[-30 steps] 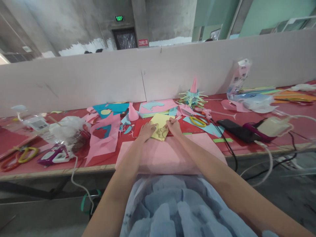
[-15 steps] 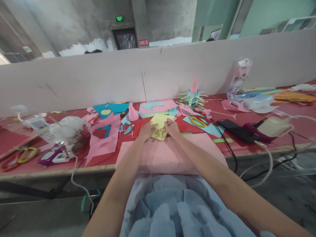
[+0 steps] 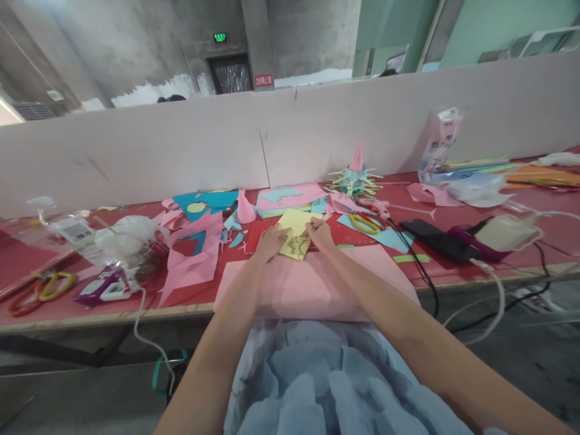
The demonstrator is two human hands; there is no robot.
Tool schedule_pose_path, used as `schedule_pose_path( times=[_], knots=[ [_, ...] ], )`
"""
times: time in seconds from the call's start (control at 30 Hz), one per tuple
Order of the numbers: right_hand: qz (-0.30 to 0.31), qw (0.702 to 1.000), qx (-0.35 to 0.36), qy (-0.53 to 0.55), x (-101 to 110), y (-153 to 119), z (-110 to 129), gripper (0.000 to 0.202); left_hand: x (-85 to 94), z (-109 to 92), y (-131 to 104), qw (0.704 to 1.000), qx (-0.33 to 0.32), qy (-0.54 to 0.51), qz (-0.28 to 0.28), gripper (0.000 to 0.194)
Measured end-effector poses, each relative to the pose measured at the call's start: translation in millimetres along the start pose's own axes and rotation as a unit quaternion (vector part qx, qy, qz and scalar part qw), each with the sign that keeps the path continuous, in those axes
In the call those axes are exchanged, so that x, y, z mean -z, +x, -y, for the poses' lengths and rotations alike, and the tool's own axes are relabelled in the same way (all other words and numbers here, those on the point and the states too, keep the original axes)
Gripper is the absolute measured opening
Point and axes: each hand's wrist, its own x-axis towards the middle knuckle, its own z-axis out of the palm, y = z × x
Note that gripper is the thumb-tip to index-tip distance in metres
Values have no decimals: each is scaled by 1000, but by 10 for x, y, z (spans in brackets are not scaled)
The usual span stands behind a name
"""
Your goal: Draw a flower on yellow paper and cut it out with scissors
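A sheet of yellow paper (image 3: 294, 225) lies in front of me with dark curved lines drawn on its lower part. My left hand (image 3: 272, 241) rests flat on its left edge, fingers stretched out. On the right side of the sheet, my right hand (image 3: 319, 233) is closed round a slim pen (image 3: 327, 216), whose pale end sticks out above the fist; its tip is hidden. Beneath my wrists a large pink sheet (image 3: 312, 290) reaches over the table's front edge. A pink paper cone (image 3: 245, 208) stands just beyond my left hand.
Yellow-handled scissors (image 3: 365, 224) lie right of the paper, near a black phone (image 3: 437, 239) and cables. A spiky paper piece with a pink cone (image 3: 356, 172) stands at the back. Pink cut-outs (image 3: 194, 257), a purple glue gun (image 3: 104, 285) and more scissors (image 3: 57, 286) occupy the left.
My right hand has shifted slightly on the yellow paper, and more of the drawn lines shows beside it. The left hand stays in place. The whole view has moved a little.
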Motion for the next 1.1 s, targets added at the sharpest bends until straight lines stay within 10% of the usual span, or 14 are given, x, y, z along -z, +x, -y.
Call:
schedule_pose_path(
  times=[1.1],
  knots=[
    [65,996,26,-48,-23,-16,-37,24,33,-41,-22,1000,-16,5,-2,40]
  ],
)
